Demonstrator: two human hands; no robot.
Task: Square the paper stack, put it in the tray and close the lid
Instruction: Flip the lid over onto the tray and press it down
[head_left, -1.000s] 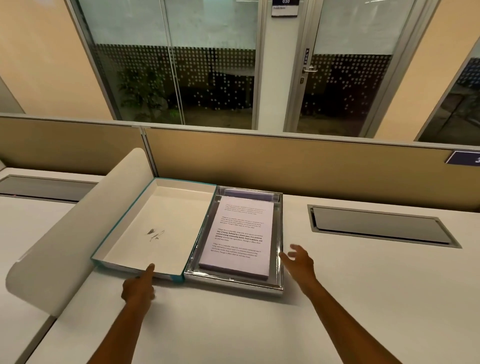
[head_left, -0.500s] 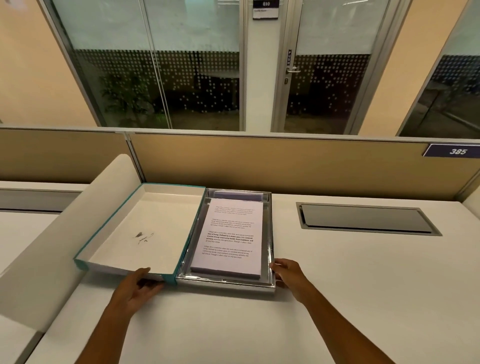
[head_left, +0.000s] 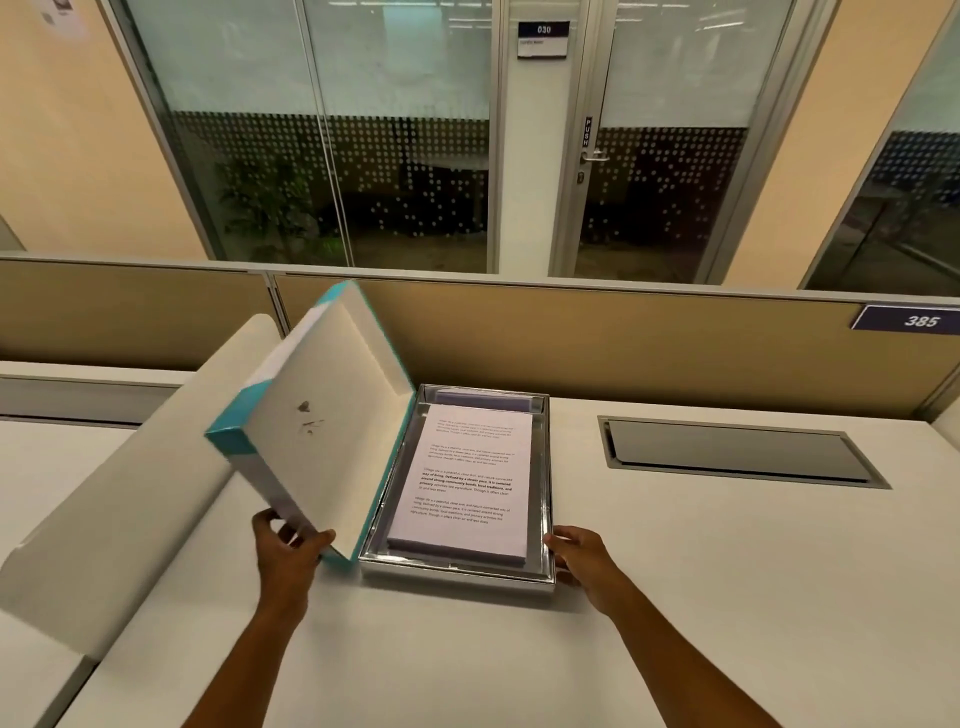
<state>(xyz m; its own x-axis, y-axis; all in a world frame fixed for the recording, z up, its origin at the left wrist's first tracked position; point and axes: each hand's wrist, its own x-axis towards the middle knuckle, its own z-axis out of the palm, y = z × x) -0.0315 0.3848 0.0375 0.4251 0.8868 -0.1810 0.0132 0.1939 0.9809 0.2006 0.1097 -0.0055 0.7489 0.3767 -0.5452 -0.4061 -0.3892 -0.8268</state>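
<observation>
Left grip (head_left: 289, 540) was closed around the near corner of the lid (head_left: 317, 431), thumb on the white inner face and fingers curled behind the teal edge, holding it tilted up at a steep angle left of centre in the frame. Right grip (head_left: 581, 554) had nothing clasped in it; its fingers lay loosely bent against the near right corner of the tray (head_left: 457, 574), apparently steadying it, though how firmly they pressed could not be told.

At centre frame the metal tray sat flat on the white surface (head_left: 675, 597). Inside it lay the paper stack (head_left: 465, 483), printed side up, its edges looking even and roughly parallel with the tray walls, with a narrow strip of bare metal showing along the sides and a wider gap at the far end. The lid's long edge ran just beside the tray's left wall, the open face turned toward the paper.

Judging by this, squaring and loading appeared finished. What remained was the last step: swinging the lid the rest of the way over and seating it on the tray rim. It had not yet come over the paper, so the task looked near its end but was not complete.
</observation>
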